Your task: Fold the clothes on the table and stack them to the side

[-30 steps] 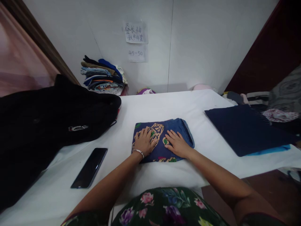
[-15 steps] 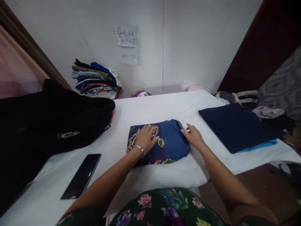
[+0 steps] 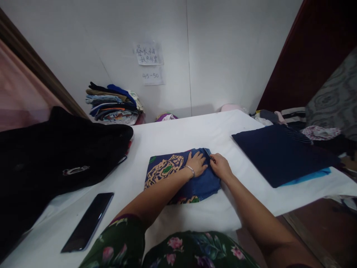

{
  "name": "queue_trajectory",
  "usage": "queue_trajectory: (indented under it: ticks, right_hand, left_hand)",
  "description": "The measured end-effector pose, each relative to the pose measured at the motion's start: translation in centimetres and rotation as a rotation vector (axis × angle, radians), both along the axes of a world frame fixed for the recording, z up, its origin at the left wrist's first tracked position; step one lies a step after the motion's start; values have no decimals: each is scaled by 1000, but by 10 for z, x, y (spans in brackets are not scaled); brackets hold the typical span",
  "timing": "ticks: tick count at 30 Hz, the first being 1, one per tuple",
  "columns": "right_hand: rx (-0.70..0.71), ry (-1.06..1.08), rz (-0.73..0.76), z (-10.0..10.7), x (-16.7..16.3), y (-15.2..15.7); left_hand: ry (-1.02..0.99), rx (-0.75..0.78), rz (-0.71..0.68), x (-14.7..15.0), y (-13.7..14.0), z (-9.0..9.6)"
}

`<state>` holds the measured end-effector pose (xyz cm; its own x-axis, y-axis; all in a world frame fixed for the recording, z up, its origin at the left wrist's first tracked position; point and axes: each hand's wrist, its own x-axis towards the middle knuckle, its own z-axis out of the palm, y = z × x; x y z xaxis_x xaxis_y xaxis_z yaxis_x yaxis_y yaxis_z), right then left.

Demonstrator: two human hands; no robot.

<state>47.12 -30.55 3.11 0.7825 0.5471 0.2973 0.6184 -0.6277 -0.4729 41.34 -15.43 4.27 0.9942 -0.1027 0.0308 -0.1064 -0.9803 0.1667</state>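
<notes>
A folded blue denim garment (image 3: 166, 169), printed with a gold chain-like pattern and green spots, lies on the white-covered table in front of me. My left hand (image 3: 197, 163), a bracelet at its wrist, rests flat on the plain denim part with fingers spread. At the garment's right edge, my right hand (image 3: 221, 167) has its thumb and fingers closed on the upper layer by an opening in the fold. The palm side of the right hand is hidden.
Left lie a large black garment (image 3: 83, 149) and a phone (image 3: 87, 222). A folded navy garment (image 3: 279, 156) over light-blue fabric (image 3: 309, 176) is at right. Behind stands a stack of folded clothes (image 3: 113, 106). Handwritten paper signs (image 3: 149, 54) hang on the wall.
My left hand has slid right from the printed part onto the plain denim. My right hand, previously apart-fingered at the edge, now grips the edge of the denim garment. The view has shifted slightly.
</notes>
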Motion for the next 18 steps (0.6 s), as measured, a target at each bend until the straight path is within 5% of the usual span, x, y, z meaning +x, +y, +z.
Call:
queue_trajectory:
  ticks: [7,13,18]
  right_hand:
    - [-53,4,37,4,-12,5]
    - [-53,-9,67,1,-13,5]
    - [238,58,137,-8,-3,3]
  left_hand:
    - [-60,-73,253,24,5,29]
    - [88,-181,428,56,1,33]
    - [158,-287,544,68,0,28]
